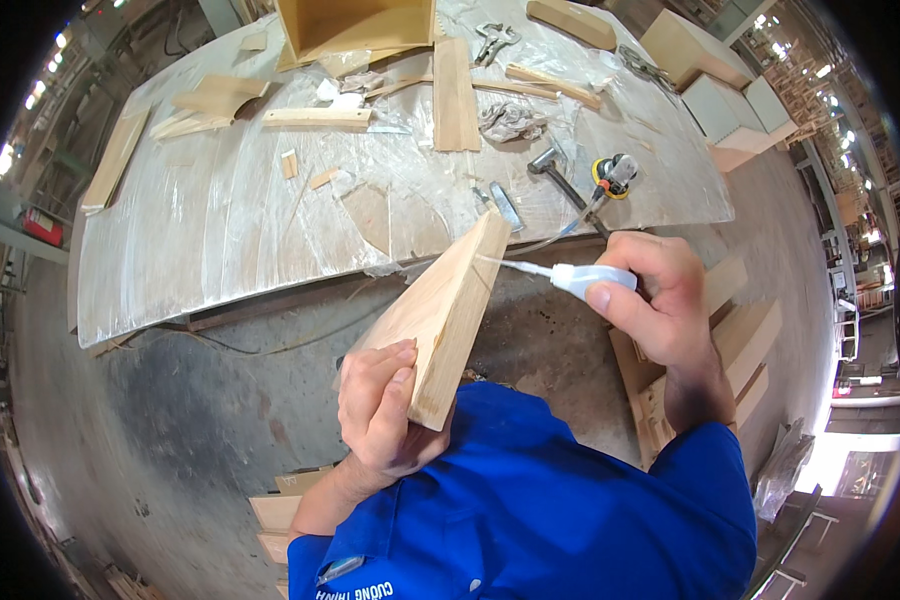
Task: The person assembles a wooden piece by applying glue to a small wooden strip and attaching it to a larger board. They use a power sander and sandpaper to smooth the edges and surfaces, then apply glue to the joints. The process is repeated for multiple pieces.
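My left hand (378, 405) grips the near end of a pale wooden board (460, 318), which tilts up with its far end by the table's front edge. My right hand (660, 295) is closed around a small white glue bottle (592, 281) with a long thin nozzle. The nozzle's tip is at the board's narrow edge, near the far end, beside a thin dark line in the wood. Whether the tip touches the wood I cannot tell. Part of the bottle is hidden in my right palm.
A plastic-covered table (240, 230) stands ahead, bearing wood strips, a hammer (560, 180), a round sander (615, 175), a locking clamp (495, 42) and an open wooden box (358, 30). Wooden boards (740, 350) stand at my right. More wooden pieces (275, 512) lie low at my left.
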`<state>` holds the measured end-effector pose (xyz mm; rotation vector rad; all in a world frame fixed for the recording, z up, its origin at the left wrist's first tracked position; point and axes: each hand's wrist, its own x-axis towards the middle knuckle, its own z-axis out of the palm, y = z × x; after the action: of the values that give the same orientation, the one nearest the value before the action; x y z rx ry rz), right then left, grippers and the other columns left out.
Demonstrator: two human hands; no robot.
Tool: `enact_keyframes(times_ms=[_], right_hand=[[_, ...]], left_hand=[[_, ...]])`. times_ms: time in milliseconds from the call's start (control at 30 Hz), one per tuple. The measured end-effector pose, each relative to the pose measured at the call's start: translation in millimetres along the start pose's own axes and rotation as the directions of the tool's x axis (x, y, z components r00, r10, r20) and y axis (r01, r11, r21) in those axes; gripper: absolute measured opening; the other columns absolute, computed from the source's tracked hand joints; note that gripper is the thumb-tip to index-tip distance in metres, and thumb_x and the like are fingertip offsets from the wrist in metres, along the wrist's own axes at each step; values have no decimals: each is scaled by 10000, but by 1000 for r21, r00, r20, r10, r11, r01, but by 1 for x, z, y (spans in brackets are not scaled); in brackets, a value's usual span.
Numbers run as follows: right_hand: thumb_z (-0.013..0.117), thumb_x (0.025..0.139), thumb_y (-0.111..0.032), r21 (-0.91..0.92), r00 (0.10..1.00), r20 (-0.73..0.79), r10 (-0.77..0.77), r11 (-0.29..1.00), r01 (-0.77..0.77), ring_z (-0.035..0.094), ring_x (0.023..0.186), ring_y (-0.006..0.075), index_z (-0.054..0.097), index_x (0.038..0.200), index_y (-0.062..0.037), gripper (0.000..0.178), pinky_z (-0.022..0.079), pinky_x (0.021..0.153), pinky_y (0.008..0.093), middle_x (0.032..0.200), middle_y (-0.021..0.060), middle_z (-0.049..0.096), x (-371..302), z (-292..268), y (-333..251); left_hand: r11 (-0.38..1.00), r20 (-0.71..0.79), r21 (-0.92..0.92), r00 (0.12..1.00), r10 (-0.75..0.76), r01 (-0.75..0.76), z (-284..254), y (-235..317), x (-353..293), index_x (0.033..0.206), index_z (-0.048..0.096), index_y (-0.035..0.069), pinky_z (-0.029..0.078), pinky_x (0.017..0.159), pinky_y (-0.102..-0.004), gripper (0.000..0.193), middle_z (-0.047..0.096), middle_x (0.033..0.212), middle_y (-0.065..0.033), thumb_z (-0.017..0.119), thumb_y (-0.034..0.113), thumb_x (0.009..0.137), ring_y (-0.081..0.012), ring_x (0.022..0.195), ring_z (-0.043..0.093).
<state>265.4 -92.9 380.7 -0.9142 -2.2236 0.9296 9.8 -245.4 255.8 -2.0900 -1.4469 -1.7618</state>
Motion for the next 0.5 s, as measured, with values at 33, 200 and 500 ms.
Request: enact_keyframes(times_ms=[33, 200, 500], right_hand=[[782, 893, -110, -13, 1000, -27, 4, 1000, -4, 553, 594, 118, 712, 856, -5, 132, 388, 556, 309, 696, 51, 631, 0, 0, 3], [737, 899, -100, -29, 994, -33, 108, 994, -109, 554, 670, 138, 690, 884, 21, 131, 403, 623, 317, 728, 58, 604, 0, 0, 7], [772, 913, -102, -53, 995, -94, 34, 998, -39, 542, 623, 96, 717, 864, 14, 138, 394, 573, 306, 698, 37, 621, 3, -2, 16]], left_hand=[[1000, 6, 4, 1000, -4, 4, -1, 1, -1, 1421, 489, 45, 602, 758, -436, 783, 683, 1177, -238, 865, -132, 757, -336, 927, 729], [1000, -6, 7, 1000, 8, -8, 1, 2, -4, 1431, 479, 50, 615, 771, -452, 796, 677, 1144, -220, 873, -123, 761, -328, 921, 726], [1000, 13, 11, 1000, -1, 1, -1, 3, -3, 1441, 475, 55, 624, 791, -466, 812, 667, 1139, -204, 878, -115, 756, -330, 940, 721]])
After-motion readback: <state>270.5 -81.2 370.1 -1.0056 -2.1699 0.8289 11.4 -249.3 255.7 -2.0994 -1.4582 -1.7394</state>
